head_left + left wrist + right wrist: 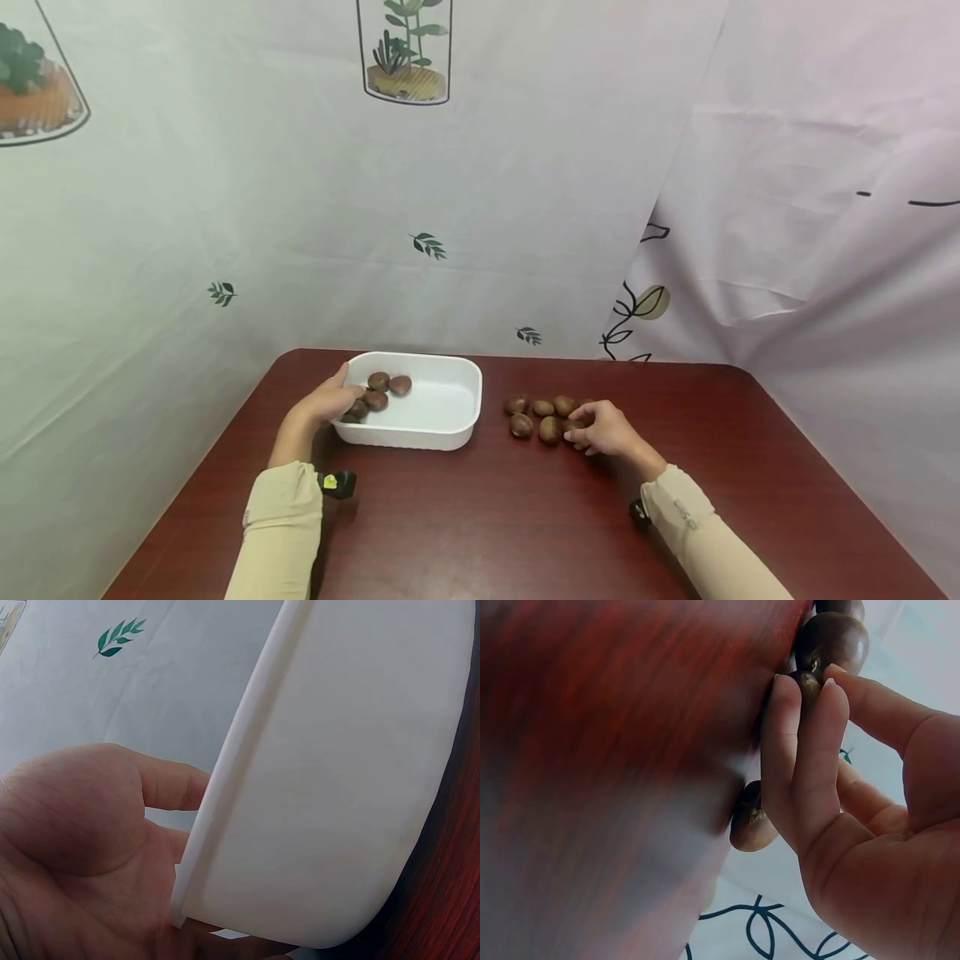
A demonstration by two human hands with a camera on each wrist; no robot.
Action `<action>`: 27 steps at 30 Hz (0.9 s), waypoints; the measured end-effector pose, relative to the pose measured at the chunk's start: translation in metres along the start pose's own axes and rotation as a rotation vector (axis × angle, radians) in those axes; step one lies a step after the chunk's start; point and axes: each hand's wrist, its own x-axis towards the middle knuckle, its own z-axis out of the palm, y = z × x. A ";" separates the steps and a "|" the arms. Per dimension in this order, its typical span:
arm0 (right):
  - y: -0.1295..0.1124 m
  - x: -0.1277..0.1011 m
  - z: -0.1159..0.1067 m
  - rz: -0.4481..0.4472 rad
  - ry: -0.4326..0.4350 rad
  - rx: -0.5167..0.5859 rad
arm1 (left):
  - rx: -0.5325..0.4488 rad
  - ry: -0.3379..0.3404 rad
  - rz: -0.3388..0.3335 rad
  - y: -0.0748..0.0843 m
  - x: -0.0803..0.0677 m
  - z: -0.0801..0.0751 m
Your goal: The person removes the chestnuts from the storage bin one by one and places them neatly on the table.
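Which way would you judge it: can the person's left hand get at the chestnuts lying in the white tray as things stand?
Probably yes. The left hand already rests over the rim of the white tray, right beside the chestnuts inside; the tray is open-topped and nothing lies between.

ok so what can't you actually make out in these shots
- Head view: nuts under the left hand in the white tray; the hand hides how many.
- Head view: right hand covers part of the nut pile on the table.
- Left wrist view: the tray's wall blocks its inside.
- Right wrist view: table blurred.
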 end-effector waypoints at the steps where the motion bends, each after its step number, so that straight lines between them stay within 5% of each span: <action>1: 0.000 0.000 0.000 0.004 0.001 0.002 | -0.002 -0.001 0.002 0.000 0.000 0.000; 27: 0.001 0.002 0.001 0.010 0.024 0.008 | -0.008 -0.011 0.041 0.000 0.000 0.000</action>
